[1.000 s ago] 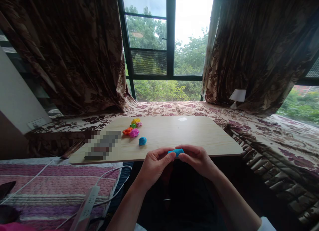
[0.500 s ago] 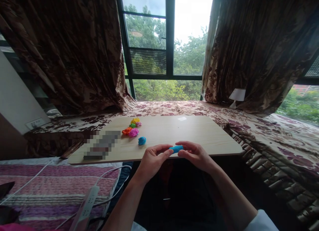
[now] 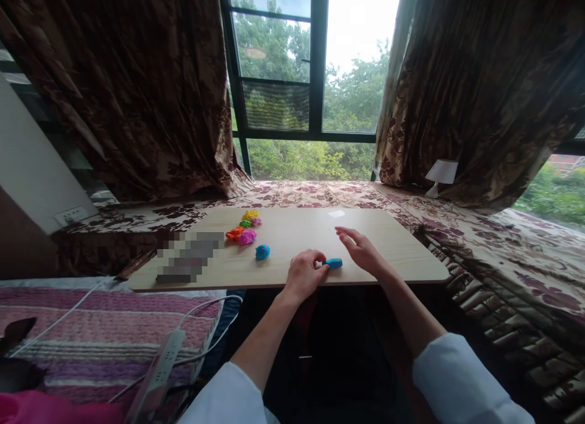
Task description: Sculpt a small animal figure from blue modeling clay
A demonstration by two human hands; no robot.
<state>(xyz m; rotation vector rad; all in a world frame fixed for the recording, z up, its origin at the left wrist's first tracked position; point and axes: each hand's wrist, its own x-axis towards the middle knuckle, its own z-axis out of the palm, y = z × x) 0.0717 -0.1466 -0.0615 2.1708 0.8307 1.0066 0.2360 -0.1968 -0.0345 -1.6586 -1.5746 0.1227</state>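
Note:
A short, thick blue roll of modelling clay (image 3: 333, 263) lies at the near edge of the table. My left hand (image 3: 306, 272) pinches its left end between thumb and fingers. My right hand (image 3: 360, 250) is lifted off the roll, just beyond and to its right, with fingers stretched out and nothing in them. A rounded blue lump of clay (image 3: 262, 252) sits apart, left of my left hand. Farther left is a cluster of clay lumps: orange (image 3: 234, 233), magenta (image 3: 247, 236), green (image 3: 245, 223), yellow (image 3: 250, 215) and a small pink one (image 3: 256, 221).
The pale wooden table (image 3: 292, 229) has rounded corners. A blurred-out flat item (image 3: 189, 258) lies on its left part. A white power strip (image 3: 161, 366) with cables rests on the striped quilt (image 3: 105, 345) at left. A small lamp (image 3: 442, 173) stands on the window seat.
Both hands held the blue roll between them earlier. Now my right hand has let go and moved up and forward. My left hand has shifted slightly right, still on the roll's end.

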